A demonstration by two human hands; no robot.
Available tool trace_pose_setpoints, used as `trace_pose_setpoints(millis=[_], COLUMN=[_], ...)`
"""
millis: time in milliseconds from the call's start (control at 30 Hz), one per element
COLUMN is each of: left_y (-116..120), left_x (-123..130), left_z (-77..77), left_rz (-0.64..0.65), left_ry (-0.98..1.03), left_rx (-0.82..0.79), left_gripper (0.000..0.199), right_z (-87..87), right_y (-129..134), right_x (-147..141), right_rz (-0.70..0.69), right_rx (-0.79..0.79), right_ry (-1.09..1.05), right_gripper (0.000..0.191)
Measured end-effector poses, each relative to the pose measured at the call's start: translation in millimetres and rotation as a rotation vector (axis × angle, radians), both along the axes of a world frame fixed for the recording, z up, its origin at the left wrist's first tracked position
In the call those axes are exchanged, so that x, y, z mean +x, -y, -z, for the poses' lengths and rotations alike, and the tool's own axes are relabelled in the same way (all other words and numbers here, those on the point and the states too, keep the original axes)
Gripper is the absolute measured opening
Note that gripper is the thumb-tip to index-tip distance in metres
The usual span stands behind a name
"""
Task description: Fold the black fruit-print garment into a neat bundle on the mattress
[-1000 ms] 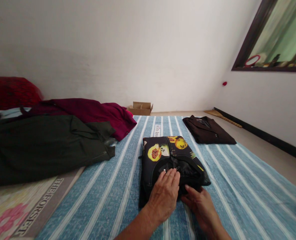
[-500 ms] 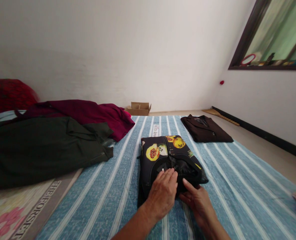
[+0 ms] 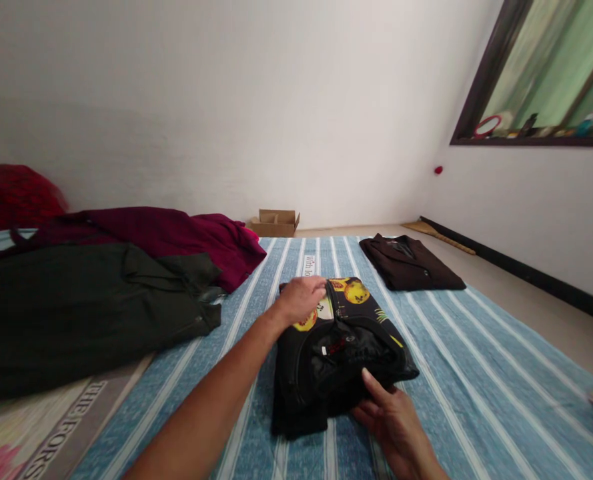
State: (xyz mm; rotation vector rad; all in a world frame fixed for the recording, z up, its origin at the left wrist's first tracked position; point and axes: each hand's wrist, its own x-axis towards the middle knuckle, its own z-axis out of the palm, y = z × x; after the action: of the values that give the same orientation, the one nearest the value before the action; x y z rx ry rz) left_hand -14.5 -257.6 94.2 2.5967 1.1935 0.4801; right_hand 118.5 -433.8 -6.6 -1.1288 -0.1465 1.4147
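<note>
A folded black garment with a yellow fruit print [image 3: 356,313] lies on the blue striped sheet [image 3: 246,387], its dark collar opening toward me. My left hand [image 3: 302,298] is over its far left part, fingers curled; whether they grip the cloth is hidden. At the near right edge, my right hand [image 3: 389,413] has its thumb on top of the dark cloth and its fingers beneath, pinching the edge. Black cloth sticks out at the near left of the bundle.
A folded brown garment [image 3: 411,263] rests at the far right of the sheet. Dark green [image 3: 91,307] and maroon clothes [image 3: 176,233] lie on the left. Beyond the far edge stands a cardboard box [image 3: 275,223], near the wall.
My left hand has moved from the collar area away from me to the far left of the garment. The collar and its label are more exposed. My right hand stays at the near edge.
</note>
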Motion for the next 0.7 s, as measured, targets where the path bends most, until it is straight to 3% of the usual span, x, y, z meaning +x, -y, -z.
trace_pose_setpoints(millis=[100,267,500,700], left_y=[-58,-121,-148,-155], left_x=[-1,3,8,8], left_z=[10.1,33.8,46.0,50.1], left_rz=[-0.166,-0.138,-0.018,-0.069], left_ry=[-0.14,-0.233,-0.293,-0.248], left_rx=[-0.03,-0.174,-0.442,-0.634], left_gripper=[0.041,0.059,0.055,0.058], right_z=[1.1,7.2,11.9,23.2], right_y=[-1,-7,-18,-20], right_x=[0,0,-5,-3], right_rz=[-0.011,-0.05,0.006,0.044], right_rx=[-0.014,-0.079,-0.167,-0.144], right_ry=[-0.018,-0.041,0.043,0.008], right_gripper=[0.071,0.072,0.067,0.065])
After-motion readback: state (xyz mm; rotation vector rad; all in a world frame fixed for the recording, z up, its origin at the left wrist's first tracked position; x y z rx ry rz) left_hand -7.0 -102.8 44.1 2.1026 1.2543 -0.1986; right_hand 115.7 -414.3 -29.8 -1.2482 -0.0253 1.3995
